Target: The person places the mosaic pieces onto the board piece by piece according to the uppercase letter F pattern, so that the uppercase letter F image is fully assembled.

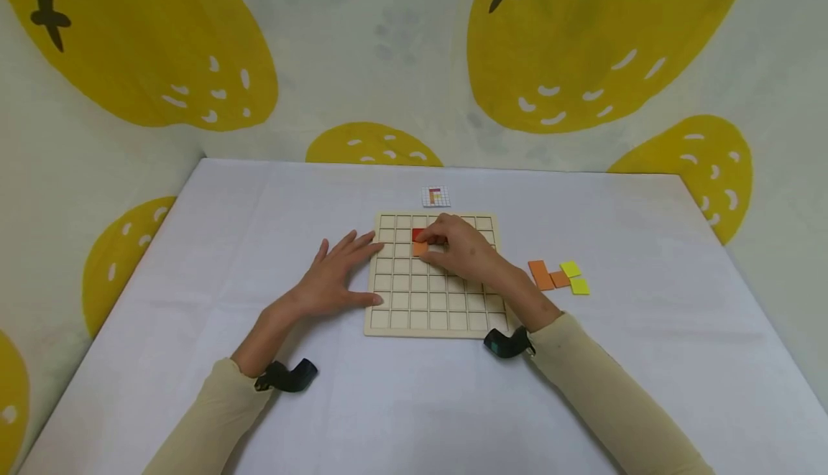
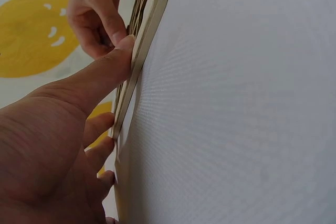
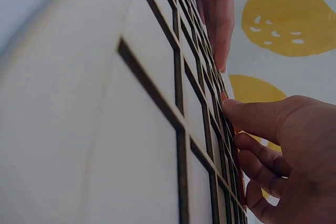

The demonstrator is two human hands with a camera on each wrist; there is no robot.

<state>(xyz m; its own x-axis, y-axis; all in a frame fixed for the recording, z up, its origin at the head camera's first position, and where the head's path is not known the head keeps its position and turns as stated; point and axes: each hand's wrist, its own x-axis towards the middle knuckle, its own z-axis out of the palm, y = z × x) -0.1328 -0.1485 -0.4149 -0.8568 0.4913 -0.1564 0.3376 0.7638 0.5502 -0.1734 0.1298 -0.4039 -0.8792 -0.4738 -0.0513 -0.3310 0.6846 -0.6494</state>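
From the head view, we see the right hand (image 1: 467, 245) pinching the orange tile (image 1: 420, 249) between thumb and forefinger on the gridded board (image 1: 420, 301), with the red tile (image 1: 417, 233) just beyond it, partly under the fingers. The left hand (image 1: 331, 284) is spread, its thumb and fingertips at the board's near side edge. To the right of the right hand, the orange rectangle (image 1: 540, 275), small orange square (image 1: 560, 279) and two yellow tiles (image 1: 576, 278) lie on the counter (image 1: 401, 403); ahead of it lies the pattern card (image 1: 436, 196). We judge that the fingers could nudge the red tile askew, since they work right against it, or that the orange tile could catch on a grid ridge if set down crooked. In the left wrist view, we see the thumb resting on the board's edge; too light a hold there might let the board slide. In the right wrist view, the thumb meets an orange edge, the other fingers curled below. We find no brand or readable writing; the card's coloured grid is too small for details.
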